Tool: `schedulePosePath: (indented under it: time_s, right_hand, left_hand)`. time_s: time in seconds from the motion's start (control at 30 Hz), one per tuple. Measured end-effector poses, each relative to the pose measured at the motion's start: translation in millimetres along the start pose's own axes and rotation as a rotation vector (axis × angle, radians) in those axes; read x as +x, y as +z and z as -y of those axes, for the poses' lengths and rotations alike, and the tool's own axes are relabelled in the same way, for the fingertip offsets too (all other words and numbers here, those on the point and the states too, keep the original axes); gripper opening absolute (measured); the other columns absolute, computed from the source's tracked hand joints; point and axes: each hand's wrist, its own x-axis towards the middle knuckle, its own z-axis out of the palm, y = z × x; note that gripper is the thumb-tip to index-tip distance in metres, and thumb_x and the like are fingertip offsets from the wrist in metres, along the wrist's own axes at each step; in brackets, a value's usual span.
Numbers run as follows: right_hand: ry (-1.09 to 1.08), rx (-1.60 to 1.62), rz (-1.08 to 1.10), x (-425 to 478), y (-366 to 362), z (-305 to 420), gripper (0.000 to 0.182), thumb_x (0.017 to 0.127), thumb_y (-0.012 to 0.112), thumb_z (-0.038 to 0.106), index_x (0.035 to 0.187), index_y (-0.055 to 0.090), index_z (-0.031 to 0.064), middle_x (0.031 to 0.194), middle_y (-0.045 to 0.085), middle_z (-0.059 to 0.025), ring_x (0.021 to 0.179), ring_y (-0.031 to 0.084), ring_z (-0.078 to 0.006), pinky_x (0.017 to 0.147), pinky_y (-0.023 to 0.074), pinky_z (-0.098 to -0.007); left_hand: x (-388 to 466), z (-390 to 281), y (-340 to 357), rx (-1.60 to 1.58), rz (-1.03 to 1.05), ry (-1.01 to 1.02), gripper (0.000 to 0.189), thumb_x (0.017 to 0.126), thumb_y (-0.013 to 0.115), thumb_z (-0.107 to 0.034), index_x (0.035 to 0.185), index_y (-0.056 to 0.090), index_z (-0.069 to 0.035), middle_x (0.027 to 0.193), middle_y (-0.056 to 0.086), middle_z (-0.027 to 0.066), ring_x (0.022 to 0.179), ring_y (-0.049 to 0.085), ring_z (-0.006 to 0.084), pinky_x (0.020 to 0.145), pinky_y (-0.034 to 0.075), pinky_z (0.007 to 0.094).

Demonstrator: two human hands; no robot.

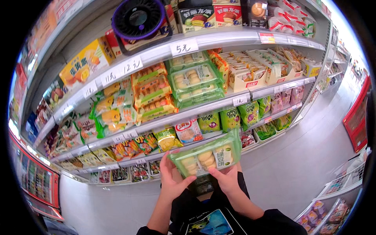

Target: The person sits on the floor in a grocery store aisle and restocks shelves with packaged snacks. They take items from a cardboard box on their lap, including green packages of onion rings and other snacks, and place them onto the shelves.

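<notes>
A green and clear plastic package of round pastries [207, 158] is held between my two hands in front of the shelves. My left hand [173, 179] grips its left end, thumb near the lower edge. The right end is gripped by my right hand [227, 177], with the thumb pressed on the front face. Similar green packages [194, 77] lie stacked on the middle shelf beyond, beside orange-edged packs of baked snacks [152, 88].
A black and purple fan [138, 18] stands at the upper shelf. Shelf edges [211, 102] with price tags curve across the view. Below hang or stand green onion ring bags [230, 119]. At right are a red cabinet [357, 114] and a lower display rack [340, 188].
</notes>
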Motion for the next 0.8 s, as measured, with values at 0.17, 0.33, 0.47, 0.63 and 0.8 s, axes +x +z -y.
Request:
schedulePosePath:
  time_s: [0.17,0.33,0.47,0.63,0.8]
  right_hand:
    - [-0.092,0.039,-0.039,32.7,4.0,10.4,0.058,0.082,0.076,-0.003,0.133,0.048,-0.0003,0.13,0.058,-0.0103,0.117,0.059,-0.0183,0.101,0.0476,-0.0348]
    - [-0.092,0.074,-0.027,63.3,13.9,13.0,0.066,0.081,0.075,-0.007,0.138,0.043,-0.0014,0.135,0.054,-0.0118,0.123,0.055,-0.0197,0.105,0.0451,-0.0356]
    - [-0.165,0.025,0.096,91.2,25.9,28.3,0.066,0.082,0.076,-0.002,0.139,0.042,-0.0001,0.137,0.052,-0.011,0.126,0.052,-0.0212,0.106,0.0437,-0.0377]
    - [-0.151,-0.684,0.1,143.8,4.6,46.8,0.07,0.088,0.075,0.016,0.144,0.038,-0.0012,0.127,0.06,-0.0153,0.123,0.055,-0.0214,0.102,0.0443,-0.037]
    - [-0.682,-0.896,-0.031,184.9,6.7,70.9,0.075,0.086,0.073,0.019,0.147,0.034,-0.0011,0.129,0.059,-0.0202,0.117,0.057,-0.0325,0.101,0.0443,-0.0416]
  left_hand:
    - [45.5,-28.1,-6.2,0.76,0.076,0.367,0.116,0.059,0.094,-0.045,0.147,0.028,-0.009,0.152,0.029,0.023,0.14,0.033,0.0401,0.112,0.03,0.0528]
    - [103.4,-56.8,16.4,1.127,0.253,0.488,0.099,0.057,0.091,-0.039,0.14,0.044,-0.013,0.144,0.045,0.0152,0.132,0.044,0.0362,0.11,0.032,0.0534]
    - [138.6,-56.1,15.9,1.126,0.256,0.554,0.095,0.052,0.089,-0.027,0.138,0.049,-0.016,0.142,0.051,0.012,0.127,0.051,0.0332,0.107,0.036,0.0532]
    - [202.3,-56.6,6.2,1.194,0.253,0.582,0.079,0.057,0.084,-0.023,0.131,0.058,-0.014,0.137,0.056,0.0135,0.123,0.054,0.0342,0.105,0.04,0.0477]
    - [268.8,-52.8,-0.5,1.144,0.214,0.623,0.071,0.064,0.081,-0.026,0.13,0.059,-0.015,0.137,0.056,0.0143,0.123,0.054,0.035,0.105,0.041,0.0454]
